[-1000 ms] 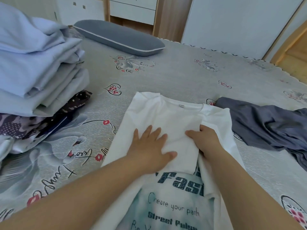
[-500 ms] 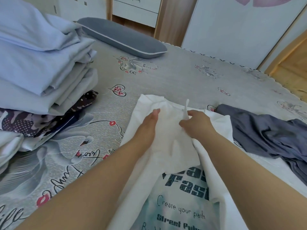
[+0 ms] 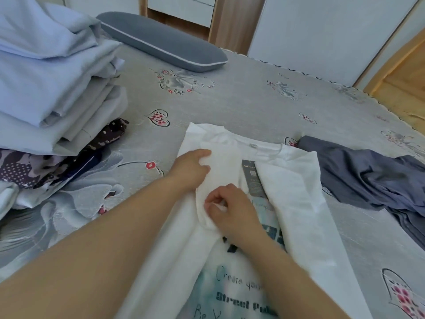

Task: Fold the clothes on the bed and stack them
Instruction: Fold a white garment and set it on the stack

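Observation:
A white T-shirt (image 3: 296,194) with a teal print and dark lettering lies face up on the bed in front of me. Its left sleeve (image 3: 220,171) is folded over the chest. My left hand (image 3: 190,169) grips the upper edge of that sleeve fold. My right hand (image 3: 232,208) pinches the lower end of the same fold. A dark hang tag (image 3: 254,178) lies exposed on the chest just right of the fold. A stack of folded pale blue and patterned clothes (image 3: 48,88) stands at the left. A crumpled grey-blue garment (image 3: 372,178) lies to the right of the shirt.
The bed has a grey flowered cover (image 3: 241,104). A grey pillow (image 3: 161,42) lies at its far side. White cupboards (image 3: 317,31) and a wooden floor (image 3: 404,88) are beyond the bed's far and right edges.
Both hands went from pressing flat on the shirt's chest to taking hold of the sleeve fold. The fold shifted left, which uncovered the dark hang tag.

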